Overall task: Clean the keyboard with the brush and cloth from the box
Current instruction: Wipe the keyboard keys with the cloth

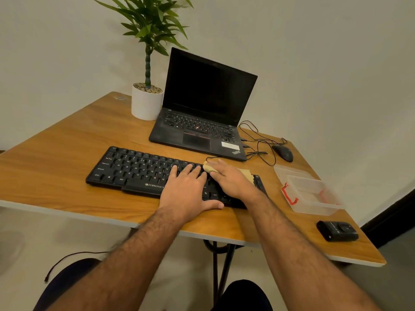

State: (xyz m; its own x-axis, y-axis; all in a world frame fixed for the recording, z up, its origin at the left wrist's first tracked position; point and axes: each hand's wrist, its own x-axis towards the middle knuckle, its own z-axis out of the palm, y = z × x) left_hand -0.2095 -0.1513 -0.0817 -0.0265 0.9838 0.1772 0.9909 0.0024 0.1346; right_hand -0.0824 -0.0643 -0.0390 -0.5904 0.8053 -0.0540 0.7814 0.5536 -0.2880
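Black keyboard [139, 169] lying on the wooden table [56, 153], in front of the laptop [202, 113]. Left hand [186, 189] rests flat on the keys, fingers straight and spread. Right hand [231, 178] presses a tan cloth [246, 172] onto the keyboard's right part, fingers extended. Clear plastic box [312, 194] stands open at right; brush not visible.

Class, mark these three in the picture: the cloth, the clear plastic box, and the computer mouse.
cloth [247, 173], head view, tan part showing right of the hand.
clear plastic box [318, 204], head view, its near wall.
computer mouse [283, 152], head view, top of its body.
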